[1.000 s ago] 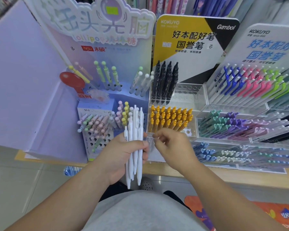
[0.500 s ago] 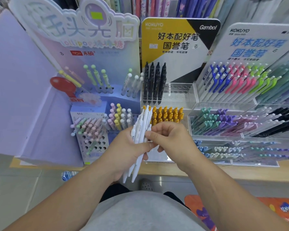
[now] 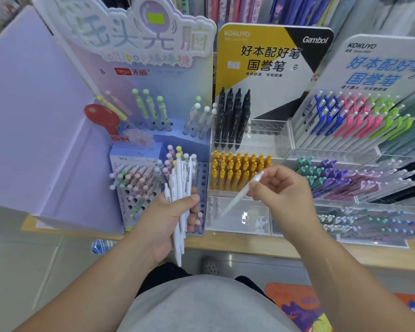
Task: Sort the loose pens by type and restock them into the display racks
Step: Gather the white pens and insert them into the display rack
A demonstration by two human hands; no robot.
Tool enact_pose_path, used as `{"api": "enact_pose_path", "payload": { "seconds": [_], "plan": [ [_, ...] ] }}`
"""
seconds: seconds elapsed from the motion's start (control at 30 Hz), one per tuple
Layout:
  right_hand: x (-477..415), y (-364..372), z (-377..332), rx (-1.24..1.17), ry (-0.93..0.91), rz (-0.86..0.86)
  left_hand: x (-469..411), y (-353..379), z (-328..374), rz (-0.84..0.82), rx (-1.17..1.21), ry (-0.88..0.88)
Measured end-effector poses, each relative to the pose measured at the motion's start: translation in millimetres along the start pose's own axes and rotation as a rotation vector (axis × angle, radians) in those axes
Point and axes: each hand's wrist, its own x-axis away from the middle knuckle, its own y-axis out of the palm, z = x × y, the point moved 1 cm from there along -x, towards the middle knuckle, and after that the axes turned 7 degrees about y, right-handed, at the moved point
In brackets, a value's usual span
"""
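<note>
The right hand [image 3: 282, 191] is pinching a single white pen [image 3: 241, 195] that is blurring as it slants down toward the left hand [image 3: 164, 220], which is wrapping around a bundle of white pens [image 3: 181, 185], too overlapped to count, standing upright just beside it. Directly beyond the right hand, a clear rack [image 3: 250, 149] is holding four black pens [image 3: 233, 118] in its upper tier and rows of yellow pens [image 3: 237, 168] below. Beyond the left hand, a blue perforated stand [image 3: 139, 185] is carrying pastel pens [image 3: 134, 176].
</note>
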Motion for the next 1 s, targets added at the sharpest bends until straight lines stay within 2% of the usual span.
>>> {"api": "enact_pose_path", "payload": {
  "seconds": [0.07,0.23,0.47,0.7,1.0],
  "plan": [
    [2,-1,12,0.188,-0.062,-0.013,0,-8,-2,0.015,0.001,-0.004],
    [7,12,52,0.441,-0.130,-0.085,1,-14,-8,0.033,0.005,-0.008],
    [5,24,78,0.559,-0.218,-0.103,0,-18,-7,0.027,0.040,0.013],
    [2,37,101,0.801,-0.207,-0.101,0,-17,-5,0.001,0.038,0.030],
    [-2,49,101,0.952,-0.229,-0.149,2,-16,-7,-0.007,0.013,0.031]
  ]
}}
